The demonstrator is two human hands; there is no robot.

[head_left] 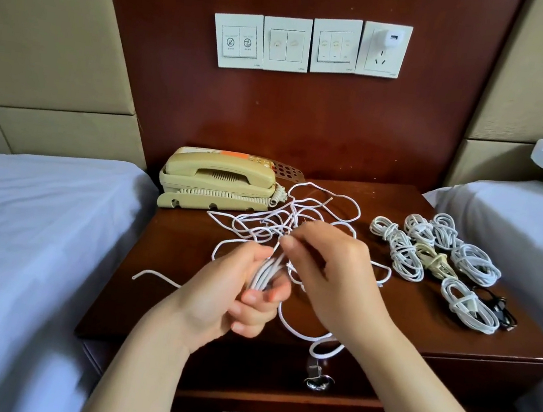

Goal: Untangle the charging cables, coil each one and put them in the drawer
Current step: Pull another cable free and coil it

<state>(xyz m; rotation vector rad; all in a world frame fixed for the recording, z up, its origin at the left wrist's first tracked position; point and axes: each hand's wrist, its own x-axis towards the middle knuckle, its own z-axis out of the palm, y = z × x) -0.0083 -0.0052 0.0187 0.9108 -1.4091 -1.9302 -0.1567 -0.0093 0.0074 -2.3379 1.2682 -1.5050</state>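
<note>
A loose tangle of white charging cables [300, 209] spreads over the middle of the dark wooden nightstand [437, 328]. My left hand [234, 291] grips a bundle of white cable loops [266, 272] just above the nightstand. My right hand [334, 269] pinches a strand of the same tangle beside the left hand's fingertips. Several coiled white cables [436, 252] lie in a group on the right of the top, with a black cable [498, 308] at their near edge. The drawer front [319, 381] with a metal pull sits shut below the top; one white loop hangs over its edge.
A beige telephone [218, 181] stands at the back left of the nightstand. Beds with white sheets flank it, left [27, 242] and right [518, 231]. Wall switches and a socket with a white charger [387, 39] are on the wooden panel behind.
</note>
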